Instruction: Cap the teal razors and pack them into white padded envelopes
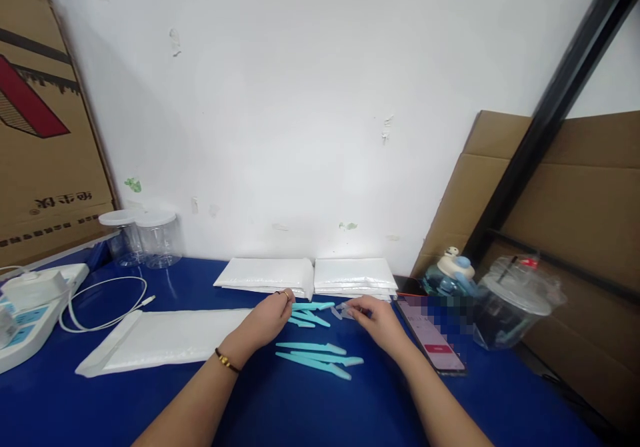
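My left hand [270, 315] is closed, with a ring and a beaded bracelet on it. It is beside a group of teal eyebrow razors [311, 316], covering their handle ends. Whether its fingers grip one of them is hidden. My right hand [374, 320] pinches a small clear plastic cap [345, 310] just right of the razor tips. Nearer to me, three more teal eyebrow razors [320, 357] lie on the blue table, blades to the right.
White padded envelopes [270, 275] line the wall; another envelope [165, 337] lies left. A phone [434, 340], a drinking cup [450, 277] and a bagged container [515, 300] stand right. Clear jars [157, 240], a white cable [107, 327] and a power strip [45, 327] are left.
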Motion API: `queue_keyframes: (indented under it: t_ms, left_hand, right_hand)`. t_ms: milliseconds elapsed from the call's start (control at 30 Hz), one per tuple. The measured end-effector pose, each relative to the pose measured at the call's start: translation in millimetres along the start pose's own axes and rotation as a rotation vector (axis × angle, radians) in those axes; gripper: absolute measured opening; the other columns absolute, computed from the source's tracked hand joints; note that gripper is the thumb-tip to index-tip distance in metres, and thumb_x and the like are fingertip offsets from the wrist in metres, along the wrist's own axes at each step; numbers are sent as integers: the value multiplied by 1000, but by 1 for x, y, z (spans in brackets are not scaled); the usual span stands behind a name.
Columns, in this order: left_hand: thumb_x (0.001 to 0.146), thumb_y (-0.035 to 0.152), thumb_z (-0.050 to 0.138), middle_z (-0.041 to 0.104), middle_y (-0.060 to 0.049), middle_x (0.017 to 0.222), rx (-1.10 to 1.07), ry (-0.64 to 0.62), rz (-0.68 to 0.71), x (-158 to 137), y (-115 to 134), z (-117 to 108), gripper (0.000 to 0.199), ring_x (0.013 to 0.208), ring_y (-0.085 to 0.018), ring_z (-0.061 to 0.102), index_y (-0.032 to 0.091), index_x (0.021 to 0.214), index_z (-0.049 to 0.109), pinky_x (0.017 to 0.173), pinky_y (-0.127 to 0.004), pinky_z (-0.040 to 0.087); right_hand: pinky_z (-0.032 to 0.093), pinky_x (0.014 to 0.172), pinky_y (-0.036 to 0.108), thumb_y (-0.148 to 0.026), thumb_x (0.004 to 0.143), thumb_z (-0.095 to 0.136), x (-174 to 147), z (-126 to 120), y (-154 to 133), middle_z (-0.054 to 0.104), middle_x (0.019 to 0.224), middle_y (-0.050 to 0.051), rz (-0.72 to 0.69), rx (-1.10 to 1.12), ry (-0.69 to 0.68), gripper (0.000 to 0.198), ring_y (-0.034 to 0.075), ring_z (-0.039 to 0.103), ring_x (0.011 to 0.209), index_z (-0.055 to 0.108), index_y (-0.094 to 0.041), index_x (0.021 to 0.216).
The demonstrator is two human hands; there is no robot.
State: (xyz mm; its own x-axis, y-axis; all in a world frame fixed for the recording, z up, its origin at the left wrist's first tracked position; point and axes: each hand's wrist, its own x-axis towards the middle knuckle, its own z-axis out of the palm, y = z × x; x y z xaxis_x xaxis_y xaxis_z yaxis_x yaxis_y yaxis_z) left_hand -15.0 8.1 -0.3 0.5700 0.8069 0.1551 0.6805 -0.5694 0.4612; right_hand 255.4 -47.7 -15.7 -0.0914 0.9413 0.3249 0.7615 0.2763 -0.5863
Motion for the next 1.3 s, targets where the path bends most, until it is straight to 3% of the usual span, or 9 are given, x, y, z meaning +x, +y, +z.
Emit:
queue_keyframes:
  t_ms: [133, 267, 367, 667, 1133, 1300]
  left_hand:
    - [92, 46, 29, 56, -1, 81, -137, -18, 44, -1, 2, -2, 31, 75, -16, 51, 21, 90, 47, 69, -26, 39]
    - [93, 46, 24, 51, 1, 73, -133, -22, 87, 1, -1, -1, 38, 69, -14, 48, 21, 74, 45, 66, -24, 36]
    - [93, 45, 24, 49, 2, 69, -133, -29, 96, 2, 0, -3, 40, 67, -14, 46, 20, 69, 43, 63, -23, 34]
    - [92, 44, 26, 50, 1, 68, -172, -71, 86, -2, 10, -9, 39, 65, -14, 44, 20, 69, 46, 61, -23, 32]
    - [93, 44, 27, 55, 0, 71, -111, -155, 151, -6, 17, -5, 41, 68, -14, 49, 19, 76, 55, 63, -23, 35]
    - [78, 40, 57, 59, -3, 94, 11, -131, 77, -4, 0, -8, 23, 86, -19, 54, 23, 93, 61, 71, -24, 38]
  right_hand:
    - [48, 70, 28, -41, 84, 53, -2, -8, -5, 70, 82, 4, -20, 73, 100, 26, 20, 62, 77, 71, -22, 89]
    - [49, 75, 30, -43, 85, 51, -6, -18, -14, 69, 90, 5, -23, 128, 184, 29, 20, 63, 83, 70, -23, 92]
    - [50, 70, 30, -45, 83, 54, -8, -21, -16, 70, 88, 5, 54, 217, 209, 30, 20, 64, 75, 68, -21, 94]
    - [50, 64, 27, -45, 80, 57, -8, -17, -17, 68, 72, 4, 61, 225, 167, 30, 19, 61, 68, 69, -18, 85]
    - [46, 66, 27, -35, 80, 59, -7, 1, -22, 70, 80, 4, -18, 251, 42, 20, 18, 62, 74, 71, -19, 83]
    - [43, 59, 24, -30, 78, 59, -9, -4, -15, 67, 68, 2, 43, 195, -144, 16, 16, 59, 64, 69, -18, 74]
